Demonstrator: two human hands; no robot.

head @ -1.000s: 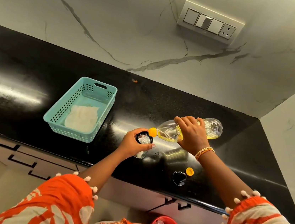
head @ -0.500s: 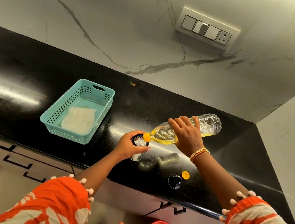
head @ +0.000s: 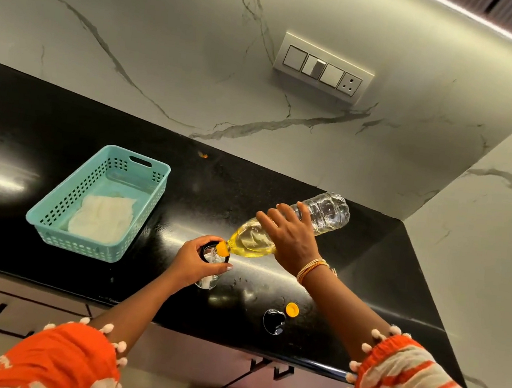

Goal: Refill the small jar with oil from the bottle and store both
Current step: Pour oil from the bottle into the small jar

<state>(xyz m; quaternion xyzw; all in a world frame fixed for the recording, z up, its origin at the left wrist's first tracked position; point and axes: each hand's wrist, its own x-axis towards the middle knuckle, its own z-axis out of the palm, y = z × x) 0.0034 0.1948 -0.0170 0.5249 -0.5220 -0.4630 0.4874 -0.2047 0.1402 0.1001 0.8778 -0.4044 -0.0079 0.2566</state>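
The right hand [head: 291,240] grips the bumpy clear plastic bottle [head: 326,212], tipped so yellow oil sits at its neck. The left hand [head: 189,263] wraps the small round glass jar [head: 209,280] on the shiny black counter [head: 63,125].

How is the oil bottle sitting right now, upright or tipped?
Tipped. The right hand holds the bottle with its neck down over the jar, oil pooled at the neck.

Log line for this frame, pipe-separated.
phase: pouring | left hand: steadies jar | right hand: tilts bottle, neck at jar mouth | caps: off, on counter
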